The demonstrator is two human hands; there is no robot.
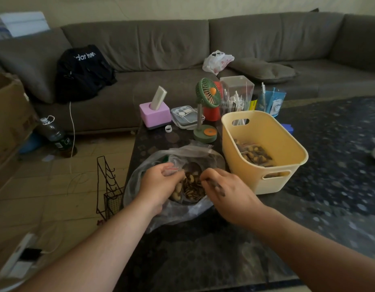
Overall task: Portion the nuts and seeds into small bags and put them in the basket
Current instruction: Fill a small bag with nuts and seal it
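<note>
— What's holding what on the table?

— A big clear plastic bag lies open near the middle of the dark tabletop, its mouth spread wide and facing up. Inside sits a heap of nuts and seeds — pale curved nuts on the left, striped dark seeds on the right. To its right, just beside it, stands a yellow basket with cut-out handles; at its bottom lie small filled bags of the same mix.

— And the hands?

— Both are in the big bag's mouth. The left hand has its fingers curled and pinches a small clear bag with a red strip along its top. The right hand has its fingers bent down into the seeds; whether they grip any I cannot tell.

— Which way does the small bag run?

— Its red strip runs roughly left to right; the rest is too crumpled and hidden to judge.

— Anything farther off?

— At the far end of the table: a pink tissue box, a green desk fan and a clear box of white sticks. Beyond them stretches a grey sofa with a black backpack on it.
</note>
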